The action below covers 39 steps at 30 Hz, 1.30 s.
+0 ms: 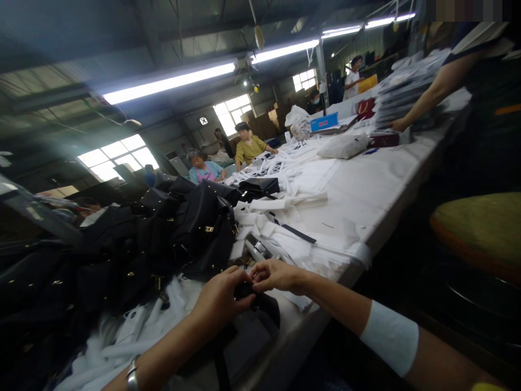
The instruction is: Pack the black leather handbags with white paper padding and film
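Note:
Low in the middle of the view, my left hand (222, 296) is closed around an edge of a black bag (266, 315), thumb and fingers pinching it. My right hand (277, 276) meets it there, its thumb and fingertips pressed together at the same edge. What lies between the right fingertips is too small and dark to make out. The bag's lower part sinks into shadow at the table's near edge. To the left, a large heap of black bags (195, 214) with gold-coloured fittings is piled up. White padding strips (130, 347) lie beside my left forearm.
The white-covered long table (358, 190) runs away to the right, bearing white strips (280, 212), a dark strip (299, 233), a blue box (324, 122) and stacked wrapped goods (402, 92). A yellow-topped stool (480, 228) stands right. Co-workers sit and stand along the table.

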Available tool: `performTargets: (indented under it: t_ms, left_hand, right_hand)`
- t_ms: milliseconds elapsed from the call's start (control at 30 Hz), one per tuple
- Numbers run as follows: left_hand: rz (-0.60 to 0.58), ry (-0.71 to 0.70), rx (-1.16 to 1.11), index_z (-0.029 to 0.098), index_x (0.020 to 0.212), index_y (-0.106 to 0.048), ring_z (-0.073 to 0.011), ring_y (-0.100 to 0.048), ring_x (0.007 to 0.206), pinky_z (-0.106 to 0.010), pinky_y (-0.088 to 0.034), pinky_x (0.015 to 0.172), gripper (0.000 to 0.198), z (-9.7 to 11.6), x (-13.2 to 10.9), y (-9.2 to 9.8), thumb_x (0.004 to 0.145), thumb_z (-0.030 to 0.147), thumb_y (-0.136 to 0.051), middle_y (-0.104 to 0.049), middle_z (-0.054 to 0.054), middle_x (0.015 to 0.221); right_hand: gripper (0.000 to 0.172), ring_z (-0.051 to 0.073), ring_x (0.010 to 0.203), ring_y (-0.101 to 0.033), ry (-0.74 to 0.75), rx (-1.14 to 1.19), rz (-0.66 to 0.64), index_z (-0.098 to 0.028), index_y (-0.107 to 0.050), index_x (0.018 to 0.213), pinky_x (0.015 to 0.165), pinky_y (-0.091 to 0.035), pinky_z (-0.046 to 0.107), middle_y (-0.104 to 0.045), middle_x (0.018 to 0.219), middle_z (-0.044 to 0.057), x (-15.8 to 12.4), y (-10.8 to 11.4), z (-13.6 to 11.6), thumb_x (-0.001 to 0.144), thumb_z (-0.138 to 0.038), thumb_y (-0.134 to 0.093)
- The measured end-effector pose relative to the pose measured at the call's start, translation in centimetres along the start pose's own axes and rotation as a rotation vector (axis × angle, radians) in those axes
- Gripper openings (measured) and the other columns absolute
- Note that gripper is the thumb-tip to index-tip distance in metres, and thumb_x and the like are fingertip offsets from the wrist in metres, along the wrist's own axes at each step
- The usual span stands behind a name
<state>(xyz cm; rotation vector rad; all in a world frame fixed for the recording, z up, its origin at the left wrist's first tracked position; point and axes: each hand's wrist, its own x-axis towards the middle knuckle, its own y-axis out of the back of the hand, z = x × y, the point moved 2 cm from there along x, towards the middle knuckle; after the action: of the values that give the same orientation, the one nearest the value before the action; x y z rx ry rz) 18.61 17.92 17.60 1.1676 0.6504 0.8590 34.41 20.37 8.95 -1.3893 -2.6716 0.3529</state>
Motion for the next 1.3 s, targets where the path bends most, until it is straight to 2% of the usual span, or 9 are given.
performTargets:
  t_ms: [200,433,767,900,1000,1067,1167,1233,1300]
  left_hand:
    - [0.045,0.008,0.021,0.024,0.090,-0.067,-0.0175,-0.062,0.075,-0.027,-0.041,0.066,0.016,0.3,-0.4,-0.2,0.075,0.028,-0.065,-0.064,-0.001,0.088]
    - [0.052,-0.003,0.012,0.024,0.090,-0.067,-0.0174,-0.061,0.074,-0.028,-0.042,0.065,0.015,-0.3,-0.5,-0.5,0.077,0.031,-0.065,-0.062,-0.001,0.087]
    - [0.040,-0.004,0.001,0.025,0.090,-0.066,-0.0167,-0.061,0.076,-0.028,-0.044,0.066,0.013,-0.1,-0.5,-0.6,0.078,0.031,-0.065,-0.063,0.000,0.087]
    - [0.031,-0.009,0.002,0.024,0.089,-0.066,-0.0171,-0.061,0.076,-0.029,-0.044,0.067,0.012,-0.2,-0.4,-0.6,0.079,0.030,-0.065,-0.063,0.000,0.087]
    - [0.032,-0.004,-0.007,0.024,0.090,-0.066,-0.0174,-0.061,0.077,-0.029,-0.045,0.068,0.013,-0.4,-0.3,-0.5,0.079,0.030,-0.065,-0.063,0.000,0.087]
    - [0.030,0.000,-0.010,0.023,0.092,-0.066,-0.0174,-0.061,0.077,-0.029,-0.045,0.069,0.014,-0.6,-0.3,-0.6,0.079,0.030,-0.065,-0.063,-0.001,0.087]
    - [0.029,-0.009,-0.010,0.024,0.092,-0.066,-0.0178,-0.061,0.079,-0.029,-0.045,0.069,0.014,-1.0,-0.2,-0.8,0.079,0.030,-0.066,-0.063,0.000,0.088]
    - [0.028,-0.014,-0.008,0.024,0.092,-0.066,-0.0179,-0.061,0.080,-0.029,-0.046,0.069,0.014,-1.2,-0.2,-0.9,0.079,0.030,-0.066,-0.063,0.000,0.088]
    - [0.020,-0.017,-0.007,0.025,0.092,-0.066,-0.0175,-0.062,0.079,-0.029,-0.046,0.068,0.013,-1.3,-0.2,-1.0,0.079,0.029,-0.066,-0.063,0.000,0.088]
  right_hand:
    - [0.022,0.007,0.052,-0.052,-0.051,-0.089,0.140,-0.016,-0.058,0.083,0.053,-0.039,0.019,-0.058,0.061,-0.008,-0.1,0.5,0.9,0.068,-0.003,-0.067]
    - [0.021,0.008,0.051,-0.052,-0.046,-0.320,0.348,-0.019,-0.054,0.080,0.047,-0.041,0.019,-0.053,0.061,-0.007,-2.6,2.7,2.9,0.070,-0.002,-0.062]
    - [0.021,0.014,0.068,-0.059,-0.039,-0.657,0.535,-0.019,-0.058,0.080,0.063,-0.041,0.024,-0.062,0.070,-0.003,-5.7,4.8,4.5,0.069,-0.001,-0.061]
    - [0.021,0.016,0.071,-0.061,-0.068,-0.748,0.573,-0.020,-0.061,0.083,0.063,-0.039,0.025,-0.066,0.073,-0.001,-6.2,5.3,4.9,0.070,-0.004,-0.064]
    - [0.017,0.020,0.079,-0.063,-0.069,-0.814,0.619,-0.021,-0.065,0.084,0.068,-0.042,0.029,-0.069,0.080,0.002,-6.6,4.6,4.6,0.074,-0.008,-0.065]
    - [0.018,0.023,0.095,-0.063,-0.017,-0.851,0.653,-0.022,-0.067,0.091,0.080,-0.043,0.032,-0.070,0.097,0.005,-6.7,3.4,3.9,0.080,-0.009,-0.061]
    - [0.022,0.022,0.114,-0.057,0.253,-0.834,0.611,-0.024,-0.066,0.108,0.098,-0.040,0.033,-0.066,0.117,0.005,-6.1,0.9,2.6,0.089,-0.016,-0.060]
    - [0.021,0.021,0.110,-0.059,0.410,-0.758,0.538,-0.024,-0.067,0.110,0.097,-0.042,0.032,-0.068,0.112,0.004,-5.1,-0.5,1.9,0.089,-0.023,-0.065]
    - [0.017,0.020,0.098,-0.063,0.434,-0.683,0.483,-0.021,-0.070,0.102,0.088,-0.047,0.030,-0.070,0.100,0.004,-4.0,-1.1,1.7,0.085,-0.025,-0.070]
